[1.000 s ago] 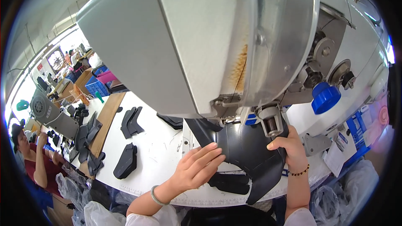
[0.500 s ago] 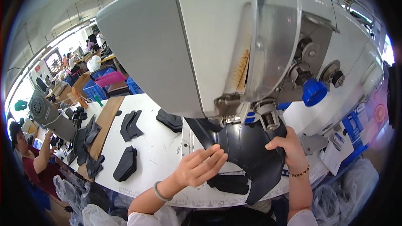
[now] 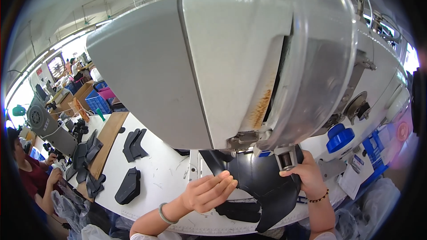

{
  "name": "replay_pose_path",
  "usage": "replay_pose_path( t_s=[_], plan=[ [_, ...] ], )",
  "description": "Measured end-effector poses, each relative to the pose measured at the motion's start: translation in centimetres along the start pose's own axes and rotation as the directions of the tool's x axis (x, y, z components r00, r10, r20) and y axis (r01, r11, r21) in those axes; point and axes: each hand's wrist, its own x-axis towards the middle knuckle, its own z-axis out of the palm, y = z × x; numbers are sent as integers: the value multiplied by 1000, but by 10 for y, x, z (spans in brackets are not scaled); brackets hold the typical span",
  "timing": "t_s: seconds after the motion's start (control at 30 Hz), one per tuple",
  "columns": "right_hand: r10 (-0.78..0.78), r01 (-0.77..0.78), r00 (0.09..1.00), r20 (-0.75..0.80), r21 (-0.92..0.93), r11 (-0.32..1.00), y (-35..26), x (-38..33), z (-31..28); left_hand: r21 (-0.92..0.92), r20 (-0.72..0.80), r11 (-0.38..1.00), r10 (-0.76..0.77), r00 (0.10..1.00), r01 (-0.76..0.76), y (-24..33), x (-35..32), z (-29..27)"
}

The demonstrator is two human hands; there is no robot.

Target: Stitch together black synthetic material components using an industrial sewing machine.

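Observation:
A large grey and white sewing machine [image 3: 240,71] fills the upper middle of the head view. Beneath its needle area lies a black leather-like piece [image 3: 262,178], with stitched seams and a curved flap hanging toward me. My right hand [image 3: 310,177] grips this piece at its right side, thumb on top and fingers under it. On the left, my left hand [image 3: 209,192] hovers at the piece's left edge, fingertips pinched together; what they hold, if anything, is too small to see. The needle tip is hidden behind the machine's head.
Several cut black pieces [image 3: 128,186] lie on the white table [image 3: 155,169] at left, with more stacked by a wooden board [image 3: 106,142]. A co-worker [image 3: 33,173] handles something at far left. Clear plastic bags [image 3: 378,204] are at lower right, near a blue rack [image 3: 378,151].
The view has shifted, so the machine's head looks larger and the table sits lower. My hands keep nearly the same pose at the black piece. The co-worker's hands have come down.

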Motion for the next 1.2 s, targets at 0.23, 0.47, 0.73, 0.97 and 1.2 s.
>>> replay_pose_path(
  t_s=[0.23, 0.47, 0.73, 0.97, 1.2],
  plan=[
    [-40, 45, 994, 103, -48, 998, 5, 28, -14, -32, -23, 998, -60, 998, 59, -15, 0, 11],
    [-161, 158, 965, 207, 33, 987, 8, 26, -20, -27, -2, 997, -73, 997, 73, -17, 1, 11],
    [-254, 289, 946, 203, -167, 943, 15, 47, -31, -35, -32, 995, -91, 995, 89, -29, -1, 19],
    [-254, 282, 944, 208, -118, 952, 31, 49, -69, 33, 33, 997, -72, 997, 71, -38, -20, 28],
    [-221, 238, 954, 203, -64, 969, 26, 73, -68, -144, 89, 971, -180, 980, 191, -41, -21, 29]
  ],
)
